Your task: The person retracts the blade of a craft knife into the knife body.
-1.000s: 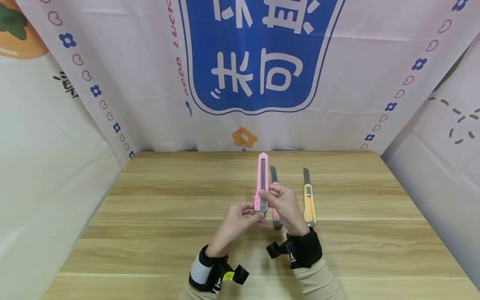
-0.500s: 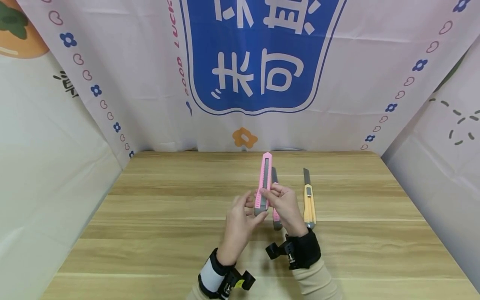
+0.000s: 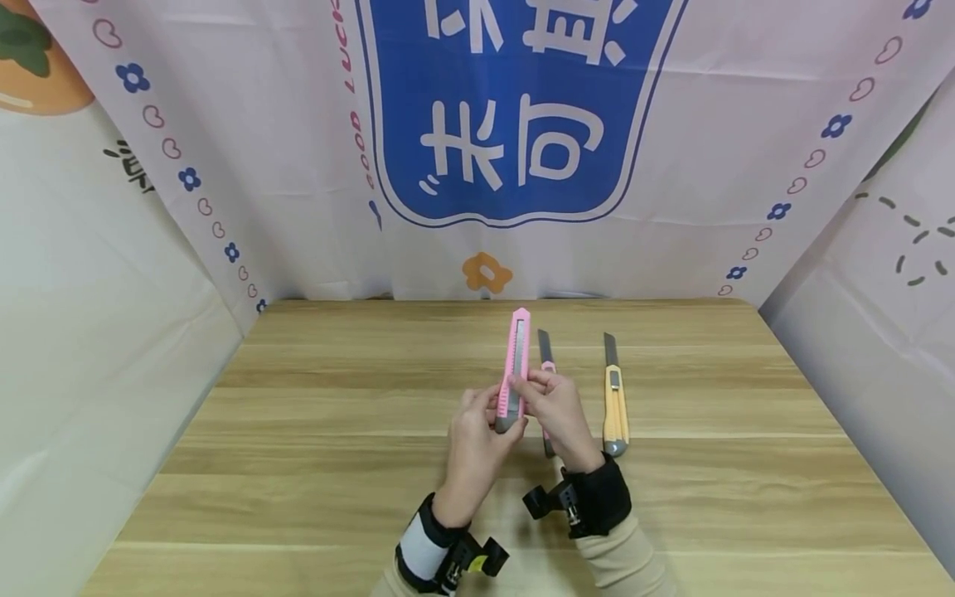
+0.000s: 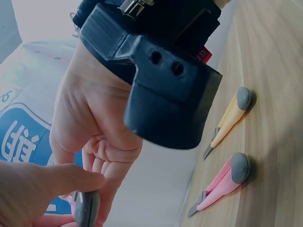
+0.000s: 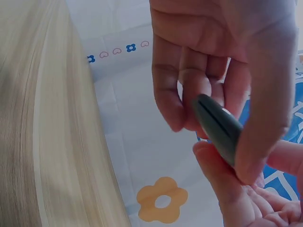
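Note:
A pink utility knife (image 3: 515, 365) is held up between both hands, tip away from the body, with no blade showing past the tip. My left hand (image 3: 476, 444) holds its grey end cap (image 4: 87, 208), thumb against the cap. From the right side my right hand (image 3: 561, 414) pinches the body, thumb near the slot. In the right wrist view the left hand's thumb presses the cap (image 5: 218, 130). Behind the right hand lies a second pink utility knife (image 4: 222, 187), blade extended and partly hidden in the head view. A yellow utility knife (image 3: 615, 406) lies farther right, its blade extended too.
The wood-grain table (image 3: 336, 481) carries the two lying knives. A printed white cloth (image 3: 671, 249) hangs along its back edge, and more cloth (image 3: 112, 332) closes the sides. Both wrists wear black camera straps (image 3: 600, 497).
The left hand has lifted, reset its fingers on the knife's lower end and moved slightly right. The held knife leaned right, then came back a little left and down. The lying knives stayed put.

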The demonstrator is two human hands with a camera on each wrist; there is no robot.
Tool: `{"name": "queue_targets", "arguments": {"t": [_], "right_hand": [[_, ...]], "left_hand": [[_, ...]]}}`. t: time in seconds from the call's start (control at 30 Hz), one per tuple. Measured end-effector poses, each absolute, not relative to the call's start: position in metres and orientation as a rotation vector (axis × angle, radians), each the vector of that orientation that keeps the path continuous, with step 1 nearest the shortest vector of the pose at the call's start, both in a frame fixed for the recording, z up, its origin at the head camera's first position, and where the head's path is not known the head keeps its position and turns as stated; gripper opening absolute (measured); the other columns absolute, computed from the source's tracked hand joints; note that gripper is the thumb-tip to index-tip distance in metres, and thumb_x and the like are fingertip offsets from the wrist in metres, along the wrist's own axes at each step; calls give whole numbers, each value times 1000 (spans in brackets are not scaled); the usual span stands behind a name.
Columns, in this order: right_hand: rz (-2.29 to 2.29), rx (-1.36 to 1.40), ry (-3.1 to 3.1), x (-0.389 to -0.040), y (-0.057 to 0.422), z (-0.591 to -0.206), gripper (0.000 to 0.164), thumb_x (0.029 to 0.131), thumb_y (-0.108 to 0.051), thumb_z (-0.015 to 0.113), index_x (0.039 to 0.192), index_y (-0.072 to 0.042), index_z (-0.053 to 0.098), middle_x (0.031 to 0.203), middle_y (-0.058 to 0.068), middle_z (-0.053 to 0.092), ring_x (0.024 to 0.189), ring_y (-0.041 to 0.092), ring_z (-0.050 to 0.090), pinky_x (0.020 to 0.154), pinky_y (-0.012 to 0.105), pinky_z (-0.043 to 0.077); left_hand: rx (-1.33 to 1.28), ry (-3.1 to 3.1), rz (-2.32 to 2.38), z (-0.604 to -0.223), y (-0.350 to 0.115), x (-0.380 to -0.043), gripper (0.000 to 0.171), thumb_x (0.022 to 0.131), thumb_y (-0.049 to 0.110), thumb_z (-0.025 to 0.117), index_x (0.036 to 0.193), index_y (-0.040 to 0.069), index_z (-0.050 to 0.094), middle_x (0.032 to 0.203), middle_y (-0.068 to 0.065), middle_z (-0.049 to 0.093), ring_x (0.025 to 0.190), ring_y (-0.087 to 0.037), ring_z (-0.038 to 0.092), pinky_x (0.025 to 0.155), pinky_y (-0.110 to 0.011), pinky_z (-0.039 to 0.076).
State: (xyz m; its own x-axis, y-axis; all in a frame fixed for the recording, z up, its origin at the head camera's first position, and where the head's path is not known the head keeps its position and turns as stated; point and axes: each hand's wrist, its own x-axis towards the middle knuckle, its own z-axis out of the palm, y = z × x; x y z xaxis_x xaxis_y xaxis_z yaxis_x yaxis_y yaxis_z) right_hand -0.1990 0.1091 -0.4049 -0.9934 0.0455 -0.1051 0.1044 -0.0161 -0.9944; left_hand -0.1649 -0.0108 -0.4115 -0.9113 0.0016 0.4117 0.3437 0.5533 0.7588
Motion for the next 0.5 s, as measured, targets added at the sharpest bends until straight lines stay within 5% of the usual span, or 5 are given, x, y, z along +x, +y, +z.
{"name": "queue_targets", "arguments": {"t": [0.33, 0.5], "right_hand": [[-2202, 200, 2102, -202, 119, -408, 35, 98, -18, 56, 122, 6, 59, 112, 25, 70, 78, 8, 72, 78, 26, 61], [-2173, 244, 2098, -207, 136, -410, 39, 99, -22, 54, 127, 5, 55, 119, 27, 66, 89, 15, 73, 84, 31, 61]], "left_hand": [[-268, -2501, -1246, -414, -20, -169, 45, 71, 6, 82, 110, -9, 65, 96, -17, 64, 74, -23, 69, 61, -22, 57], [-192, -2580, -1230, -420, -28, -176, 45, 71, 8, 82, 109, -9, 65, 94, -18, 65, 76, -23, 68, 61, -23, 55]]}}
